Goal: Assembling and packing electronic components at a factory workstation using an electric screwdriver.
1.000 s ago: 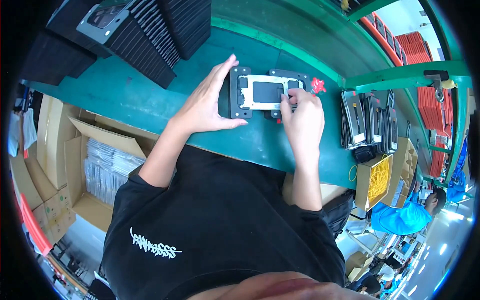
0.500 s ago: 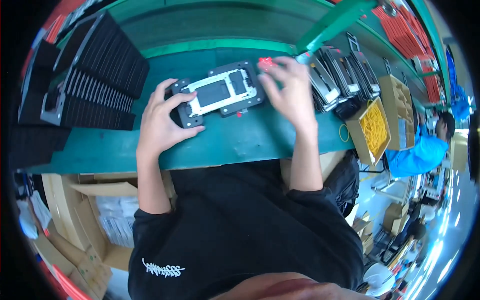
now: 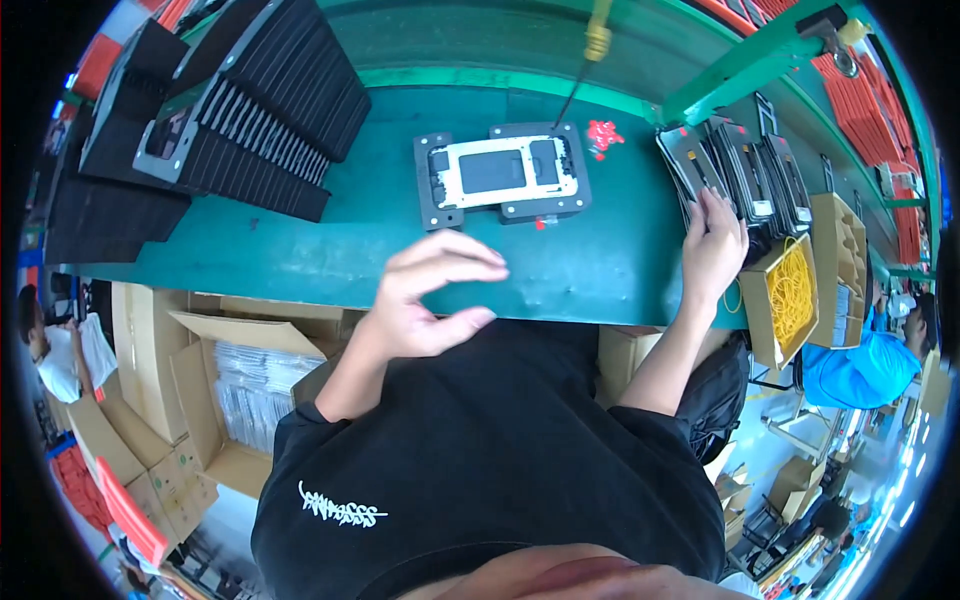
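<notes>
A white-framed phone housing [image 3: 492,170] lies in a black fixture block [image 3: 540,208] on the green bench. Between the fixture and my body, my left hand [image 3: 425,295] hovers with curved fingers and thumb apart, holding nothing. At the right, my right hand [image 3: 715,245] has its fingers and thumb closed at the lower end of the nearest dark phone screen panel [image 3: 690,160], part of a leaning row. Small red pieces [image 3: 603,137] are heaped right of the fixture. Another red bit [image 3: 541,225] sits at the fixture's front edge.
Black slotted racks [image 3: 265,130] stand at the left. A thin dark rod with a yellow upper part [image 3: 597,42] slants over the fixture's far right corner. A box of yellow bands [image 3: 790,300] stands right, below a green post [image 3: 745,65]. A carton of clear packs [image 3: 255,390] sits below left.
My left hand has let go of the fixture and drawn back toward me. My right hand has moved from the red pieces to the screen panels. The view has shifted; the yellow-topped rod now shows.
</notes>
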`<state>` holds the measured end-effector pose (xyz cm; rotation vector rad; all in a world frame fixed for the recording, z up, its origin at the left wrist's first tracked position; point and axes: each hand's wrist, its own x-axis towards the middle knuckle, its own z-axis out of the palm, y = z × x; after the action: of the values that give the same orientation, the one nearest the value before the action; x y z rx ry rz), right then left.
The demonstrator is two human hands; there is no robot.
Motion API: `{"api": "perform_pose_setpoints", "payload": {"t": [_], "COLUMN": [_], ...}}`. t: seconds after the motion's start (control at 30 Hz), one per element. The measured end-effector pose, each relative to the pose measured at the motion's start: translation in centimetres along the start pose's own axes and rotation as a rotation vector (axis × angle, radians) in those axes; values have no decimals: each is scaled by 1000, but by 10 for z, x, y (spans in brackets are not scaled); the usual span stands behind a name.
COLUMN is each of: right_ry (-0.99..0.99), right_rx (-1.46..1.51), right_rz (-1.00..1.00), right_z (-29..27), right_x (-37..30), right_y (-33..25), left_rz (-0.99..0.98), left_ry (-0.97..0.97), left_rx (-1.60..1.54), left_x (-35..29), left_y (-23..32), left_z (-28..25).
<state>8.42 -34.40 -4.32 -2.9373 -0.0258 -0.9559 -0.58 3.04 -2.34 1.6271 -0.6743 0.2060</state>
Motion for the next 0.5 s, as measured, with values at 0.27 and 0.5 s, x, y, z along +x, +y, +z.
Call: {"api": "perform_pose_setpoints", "payload": {"t": [0.27,0.5], "right_ry": [474,-337], "right_rx": [234,1486], "right_rz": [66,-369], "right_z": [-19,-72], "right_x": [2,-34], "right_y": [-26,-143], "left_rz": [-185,-124], "left_ry": [-40,-141], "left_rx": [-164,-197], "left_x": [-10,-3], "left_y": [-9,-27], "left_z": [24,53]}}
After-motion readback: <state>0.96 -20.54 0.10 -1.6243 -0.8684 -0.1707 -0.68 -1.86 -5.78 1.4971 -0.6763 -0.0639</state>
